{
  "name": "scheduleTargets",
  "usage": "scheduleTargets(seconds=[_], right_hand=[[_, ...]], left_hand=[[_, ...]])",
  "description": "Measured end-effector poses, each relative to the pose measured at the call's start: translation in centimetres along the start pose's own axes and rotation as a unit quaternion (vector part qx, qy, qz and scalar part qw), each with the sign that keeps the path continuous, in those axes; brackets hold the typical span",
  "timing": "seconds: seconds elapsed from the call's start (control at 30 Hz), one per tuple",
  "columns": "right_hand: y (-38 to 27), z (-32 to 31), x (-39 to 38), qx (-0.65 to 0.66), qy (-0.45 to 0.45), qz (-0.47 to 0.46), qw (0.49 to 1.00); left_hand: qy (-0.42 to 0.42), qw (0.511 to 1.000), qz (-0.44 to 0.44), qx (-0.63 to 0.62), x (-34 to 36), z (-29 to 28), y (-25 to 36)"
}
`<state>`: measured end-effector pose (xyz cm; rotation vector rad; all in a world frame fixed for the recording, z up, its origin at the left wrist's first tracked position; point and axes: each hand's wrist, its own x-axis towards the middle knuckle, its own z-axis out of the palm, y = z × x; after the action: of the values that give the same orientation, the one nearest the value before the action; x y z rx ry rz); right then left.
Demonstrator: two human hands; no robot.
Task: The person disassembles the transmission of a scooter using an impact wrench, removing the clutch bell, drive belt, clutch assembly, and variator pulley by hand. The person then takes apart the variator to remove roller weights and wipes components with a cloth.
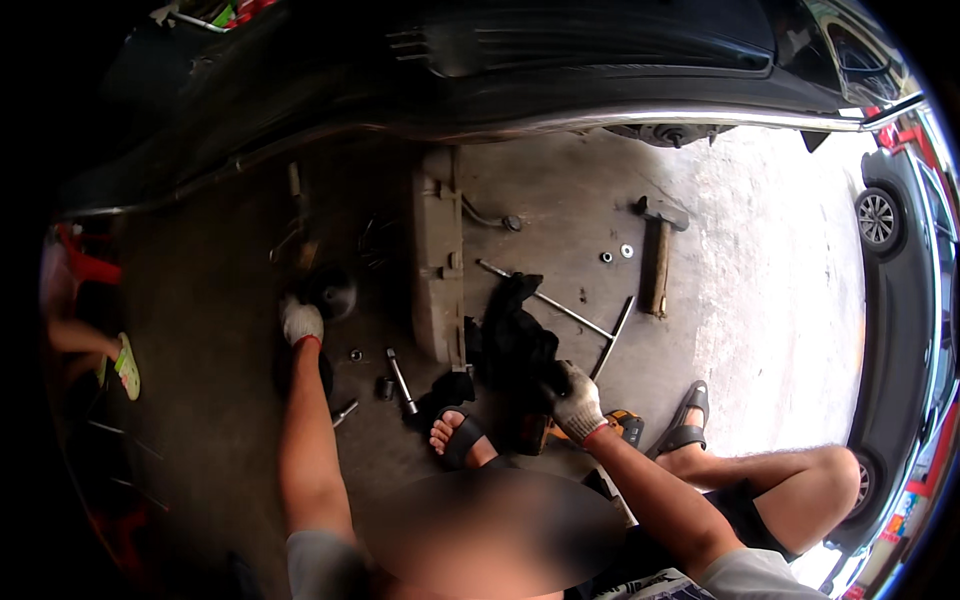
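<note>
My left hand (302, 320), in a white knit glove with a red cuff, is closed at the lower left edge of a round black part (335, 295). Blur and shade hide some of its fingertips. My right hand (578, 402), gloved the same way but stained dark, is beside a crumpled black cloth (515, 325). Its fingers merge with the dark things under them, so their grip does not show. Just below that hand is an orange-and-black cordless power tool (625, 426), partly covered by my hand and arm.
A long beige metal part (435, 265) stands mid-floor. Around it lie a T-handle wrench (575, 315), a hammer (658, 265), washers (627, 251), a socket (387, 388) and a metal bar (402, 382). A dark car body (600, 85) overhangs the far side. Another person's foot (127, 368) is at left.
</note>
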<state>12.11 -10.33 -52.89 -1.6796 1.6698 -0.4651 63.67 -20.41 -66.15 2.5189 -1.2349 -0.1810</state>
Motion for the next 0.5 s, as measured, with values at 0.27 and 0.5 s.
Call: scheduleTargets(seconds=[0.27, 0.5], right_hand=[[0.7, -0.1, -0.4, -0.029, 0.005, 0.004, 1.000], [1.1, -0.7, -0.3, -0.064, -0.056, -0.002, 0.996]], left_hand=[[-0.062, 0.989, -0.123, -0.058, 1.9, -0.9, -1.3], [0.000, 0.999, -0.053, -0.010, -2.1, -6.4, 1.9]])
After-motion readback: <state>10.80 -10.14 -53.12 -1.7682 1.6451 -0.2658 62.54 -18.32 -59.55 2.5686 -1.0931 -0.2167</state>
